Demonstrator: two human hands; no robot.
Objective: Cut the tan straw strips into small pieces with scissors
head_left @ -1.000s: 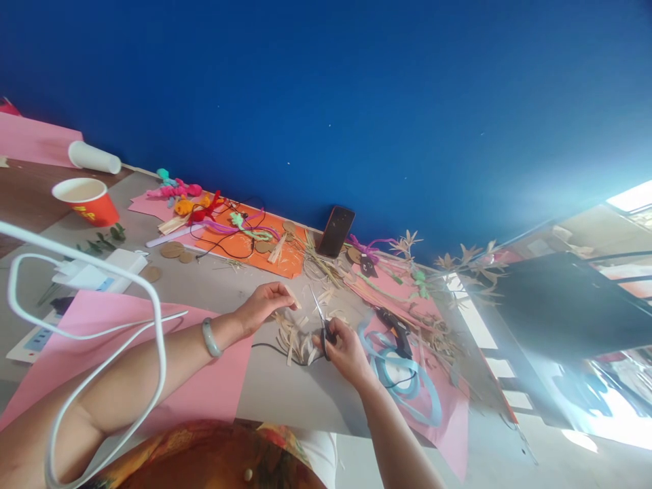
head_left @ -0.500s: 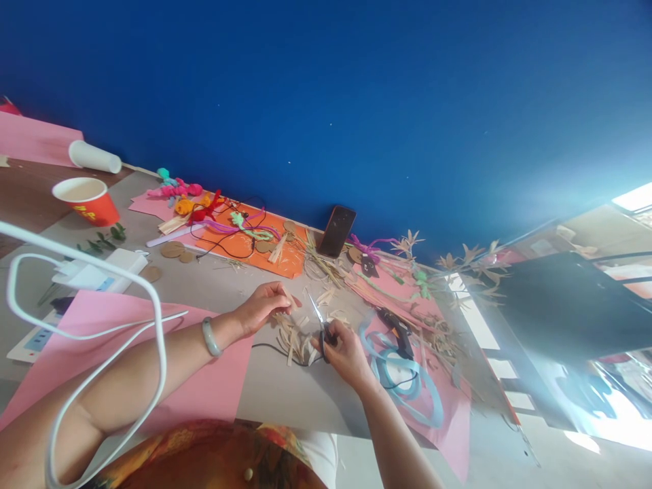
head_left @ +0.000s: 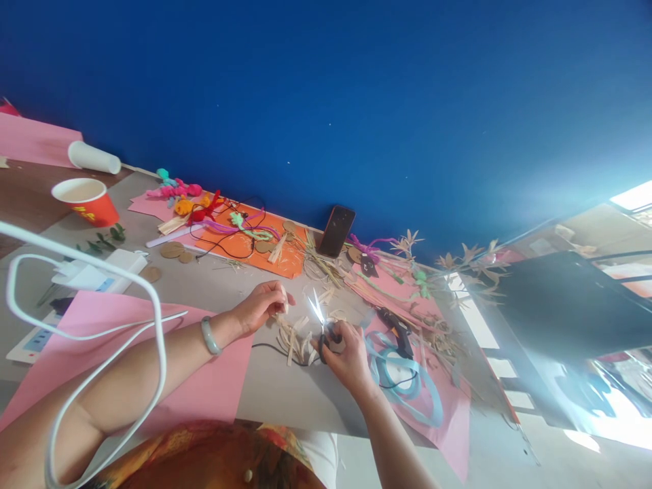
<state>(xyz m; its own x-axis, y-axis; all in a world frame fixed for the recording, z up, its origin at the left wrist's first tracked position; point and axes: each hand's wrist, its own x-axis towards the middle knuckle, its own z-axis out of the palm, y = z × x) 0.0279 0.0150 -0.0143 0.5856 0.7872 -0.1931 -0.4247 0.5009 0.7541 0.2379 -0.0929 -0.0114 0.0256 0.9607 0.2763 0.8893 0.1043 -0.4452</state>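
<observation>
My right hand (head_left: pixel 347 353) grips black-handled scissors (head_left: pixel 319 314), whose blades are parted and point up and away. To their left, my left hand (head_left: pixel 265 304) is closed in a pinch on a small pale piece (head_left: pixel 284 299), too small to name surely. The blades touch nothing that I can make out. Below and between the hands lies a pile of pale dried strips (head_left: pixel 291 339) on the grey table (head_left: pixel 285 394). A jade-coloured bangle (head_left: pixel 210 336) circles my left wrist.
A white cable (head_left: pixel 157 339) arcs across the near left, over pink paper (head_left: pixel 214 387). A phone (head_left: pixel 337 231) leans on the blue wall. Glue gun (head_left: pixel 400 333) and blue ribbon (head_left: pixel 432 401) lie right; a red cup (head_left: pixel 89 202) stands left. Dried stems stick out at the right.
The scissors' blades have opened wider. My left hand has shifted slightly left, away from them, with its fingers turned a little.
</observation>
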